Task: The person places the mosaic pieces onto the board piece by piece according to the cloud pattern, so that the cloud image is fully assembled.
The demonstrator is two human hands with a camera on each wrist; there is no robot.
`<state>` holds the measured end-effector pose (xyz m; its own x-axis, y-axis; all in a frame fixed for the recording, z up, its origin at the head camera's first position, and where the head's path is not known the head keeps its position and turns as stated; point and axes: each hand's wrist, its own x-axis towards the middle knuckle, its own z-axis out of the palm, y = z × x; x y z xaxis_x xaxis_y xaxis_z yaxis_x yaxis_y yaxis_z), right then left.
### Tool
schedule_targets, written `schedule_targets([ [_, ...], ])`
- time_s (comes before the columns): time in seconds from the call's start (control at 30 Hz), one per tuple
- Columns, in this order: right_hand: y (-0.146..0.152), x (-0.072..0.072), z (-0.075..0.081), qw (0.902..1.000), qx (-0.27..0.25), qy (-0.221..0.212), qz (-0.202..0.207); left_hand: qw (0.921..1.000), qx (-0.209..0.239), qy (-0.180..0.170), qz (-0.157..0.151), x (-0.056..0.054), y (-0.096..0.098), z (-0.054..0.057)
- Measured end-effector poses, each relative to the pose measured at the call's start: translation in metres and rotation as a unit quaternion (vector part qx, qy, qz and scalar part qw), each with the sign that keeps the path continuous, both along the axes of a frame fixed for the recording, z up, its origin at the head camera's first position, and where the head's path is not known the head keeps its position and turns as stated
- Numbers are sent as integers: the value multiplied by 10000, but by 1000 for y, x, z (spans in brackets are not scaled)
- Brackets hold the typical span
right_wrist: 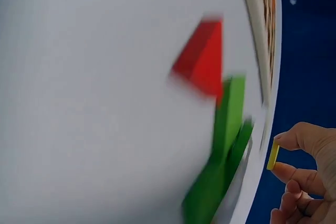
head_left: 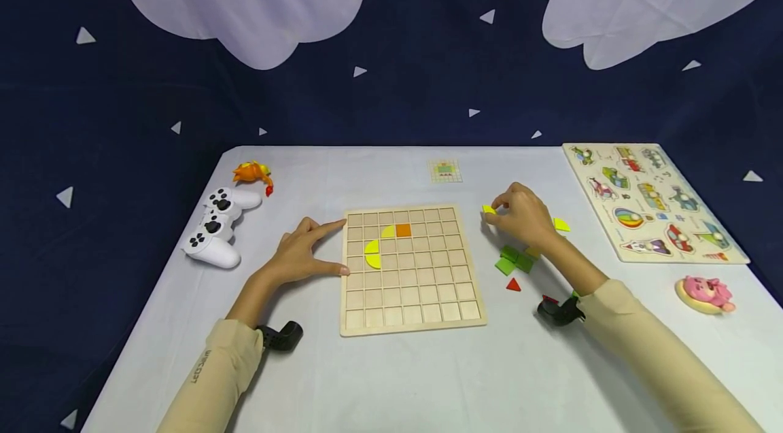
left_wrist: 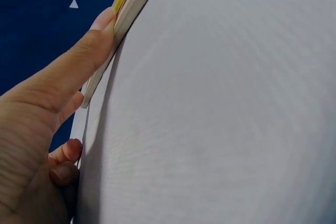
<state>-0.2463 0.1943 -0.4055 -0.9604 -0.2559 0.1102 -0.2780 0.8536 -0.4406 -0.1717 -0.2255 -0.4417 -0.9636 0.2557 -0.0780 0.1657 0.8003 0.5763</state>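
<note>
A wooden grid board (head_left: 391,332) lies mid-table. On it sit an orange square (head_left: 403,230), a yellow quarter-round piece (head_left: 388,232) and two more yellow pieces (head_left: 372,261) forming a half disc. My left hand (head_left: 300,253) has its thumb and forefinger spread against the board's left edge; the left wrist view shows the thumb (left_wrist: 86,51) at that edge. To the right of the board, my right hand (head_left: 525,215) pinches a small yellow piece (right_wrist: 273,155) between thumb and forefinger. Several green pieces (head_left: 506,266) and a red triangle (head_left: 513,285) lie below that hand.
Beyond the right wrist is another yellow piece (head_left: 561,224). A small pattern card (head_left: 445,170) lies behind the board. A picture puzzle (head_left: 602,215) and a pink toy (head_left: 706,293) are at right, a white game controller (head_left: 211,249) and an orange toy (head_left: 249,172) at left.
</note>
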Motion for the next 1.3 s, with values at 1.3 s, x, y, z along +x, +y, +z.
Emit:
schedule_targets([
  [1.3,-106,14,-11,9882,-52,153,1523,9999,66,84,-56,-1,-1,-2],
])
